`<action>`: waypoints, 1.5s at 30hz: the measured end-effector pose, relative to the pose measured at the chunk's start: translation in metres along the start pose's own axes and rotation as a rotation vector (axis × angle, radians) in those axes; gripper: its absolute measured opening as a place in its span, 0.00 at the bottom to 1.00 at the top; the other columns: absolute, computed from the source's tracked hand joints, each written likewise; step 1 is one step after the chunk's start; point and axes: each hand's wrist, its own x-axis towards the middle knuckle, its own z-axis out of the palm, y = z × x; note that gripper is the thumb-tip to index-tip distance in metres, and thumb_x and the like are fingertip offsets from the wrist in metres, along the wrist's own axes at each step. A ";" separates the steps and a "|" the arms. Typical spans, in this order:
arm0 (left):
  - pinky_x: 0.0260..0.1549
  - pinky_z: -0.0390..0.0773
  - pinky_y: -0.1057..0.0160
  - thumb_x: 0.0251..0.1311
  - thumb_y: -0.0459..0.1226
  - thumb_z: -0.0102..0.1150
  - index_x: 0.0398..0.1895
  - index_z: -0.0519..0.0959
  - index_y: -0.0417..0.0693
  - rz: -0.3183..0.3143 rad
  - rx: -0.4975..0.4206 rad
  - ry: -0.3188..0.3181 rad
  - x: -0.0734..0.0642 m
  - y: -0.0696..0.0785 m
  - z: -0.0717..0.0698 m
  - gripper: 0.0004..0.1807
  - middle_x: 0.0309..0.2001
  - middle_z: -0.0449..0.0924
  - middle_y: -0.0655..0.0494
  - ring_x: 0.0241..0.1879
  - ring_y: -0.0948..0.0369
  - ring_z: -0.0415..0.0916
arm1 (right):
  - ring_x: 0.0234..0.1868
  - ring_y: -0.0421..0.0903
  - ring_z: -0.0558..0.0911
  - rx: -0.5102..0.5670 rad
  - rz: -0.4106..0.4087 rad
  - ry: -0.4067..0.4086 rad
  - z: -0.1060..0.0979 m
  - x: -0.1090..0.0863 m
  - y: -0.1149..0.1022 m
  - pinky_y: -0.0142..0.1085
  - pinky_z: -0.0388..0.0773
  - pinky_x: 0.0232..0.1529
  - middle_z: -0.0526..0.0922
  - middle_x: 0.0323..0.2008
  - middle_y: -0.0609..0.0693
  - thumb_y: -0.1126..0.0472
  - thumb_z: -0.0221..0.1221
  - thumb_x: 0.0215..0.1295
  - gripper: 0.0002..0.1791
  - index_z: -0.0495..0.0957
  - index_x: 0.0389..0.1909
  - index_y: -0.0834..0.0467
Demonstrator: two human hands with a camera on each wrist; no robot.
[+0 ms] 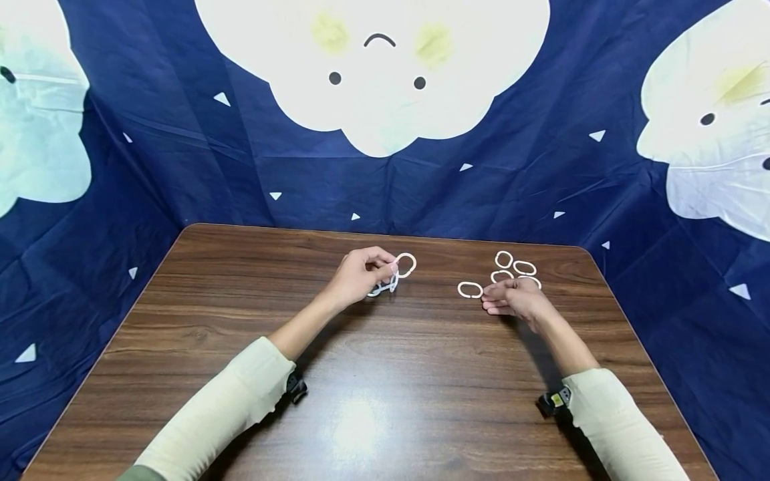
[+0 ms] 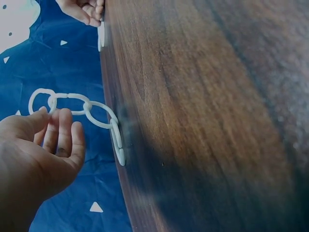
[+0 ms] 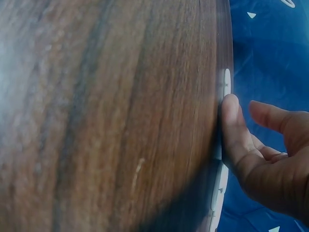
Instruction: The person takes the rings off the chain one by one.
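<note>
My left hand [image 1: 363, 274] pinches a short chain of white plastic links [image 2: 87, 106] between thumb and fingers. One end link sticks out past the fingertips; the far end droops to the tabletop in the left wrist view. To the right, my right hand [image 1: 519, 299] is low over the table, its fingertips right at the near end of a single oval white link [image 1: 469, 283]. The right wrist view has the thumb apart from the forefinger, which meets the end of that link [image 3: 227, 79].
Several more loose white links [image 1: 525, 273] lie just beyond the right hand, one partly hidden by it. The wooden table [image 1: 373, 361] ends at a dark blue cloth backdrop [image 1: 325, 174] printed with clouds. Each wrist carries a small black camera [image 1: 297, 387].
</note>
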 end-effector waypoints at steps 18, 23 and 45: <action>0.37 0.81 0.69 0.77 0.37 0.72 0.53 0.91 0.40 0.009 0.024 -0.002 -0.001 0.002 0.000 0.10 0.40 0.94 0.48 0.40 0.49 0.90 | 0.37 0.36 0.91 -0.053 -0.105 0.000 0.026 0.010 -0.014 0.31 0.92 0.44 0.94 0.40 0.50 0.70 0.60 0.82 0.19 0.76 0.64 0.80; 0.37 0.81 0.69 0.77 0.37 0.72 0.54 0.90 0.39 0.011 0.028 -0.008 -0.001 0.002 0.000 0.11 0.41 0.94 0.47 0.42 0.46 0.91 | 0.36 0.38 0.92 -0.063 -0.140 0.007 0.037 0.013 -0.020 0.32 0.92 0.44 0.94 0.39 0.52 0.69 0.64 0.80 0.19 0.78 0.62 0.79; 0.39 0.81 0.67 0.77 0.37 0.71 0.53 0.90 0.40 0.011 0.032 -0.019 -0.002 0.004 0.001 0.10 0.42 0.94 0.45 0.43 0.40 0.90 | 0.40 0.46 0.94 -0.064 -0.268 -0.098 0.092 0.019 -0.061 0.39 0.94 0.49 0.94 0.42 0.58 0.69 0.66 0.79 0.19 0.80 0.62 0.78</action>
